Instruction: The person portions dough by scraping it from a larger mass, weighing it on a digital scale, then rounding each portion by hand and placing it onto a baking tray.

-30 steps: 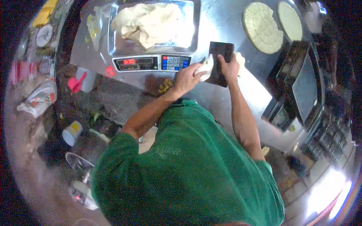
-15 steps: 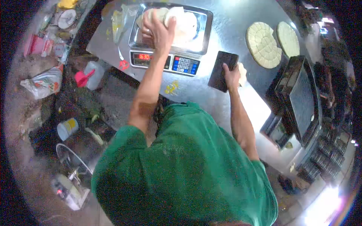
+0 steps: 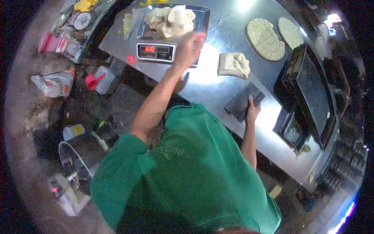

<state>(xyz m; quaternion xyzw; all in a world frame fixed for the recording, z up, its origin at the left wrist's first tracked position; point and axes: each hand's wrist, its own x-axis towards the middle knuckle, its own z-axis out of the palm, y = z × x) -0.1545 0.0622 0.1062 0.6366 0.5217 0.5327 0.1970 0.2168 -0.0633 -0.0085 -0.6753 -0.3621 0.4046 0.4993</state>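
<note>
My left hand (image 3: 187, 51), a little blurred, is over the right side of the scale's display panel (image 3: 156, 52), fingers loosely stretched and nothing visible in them. Just beyond it, a heap of pale dough (image 3: 170, 21) lies on the steel scale tray (image 3: 201, 25); the display glows red. My right hand (image 3: 253, 111) grips a dark, flat scraper-like block (image 3: 244, 102) at its right end, near the table's front edge. A separate folded piece of dough (image 3: 233, 65) rests on the metal table beyond that block, touching neither hand.
Two scored dough rounds (image 3: 265, 39) (image 3: 290, 33) lie at the back right. Dark stacked baking trays (image 3: 311, 97) stand on the right of the table. Left of the table are a pink scoop (image 3: 93, 81), a plastic bag (image 3: 54, 84) and a white bucket (image 3: 73, 132).
My left hand has left the dough on the scale and moved toward me and right. My right hand has drawn the dark block nearer me, uncovering the separate dough piece.
</note>
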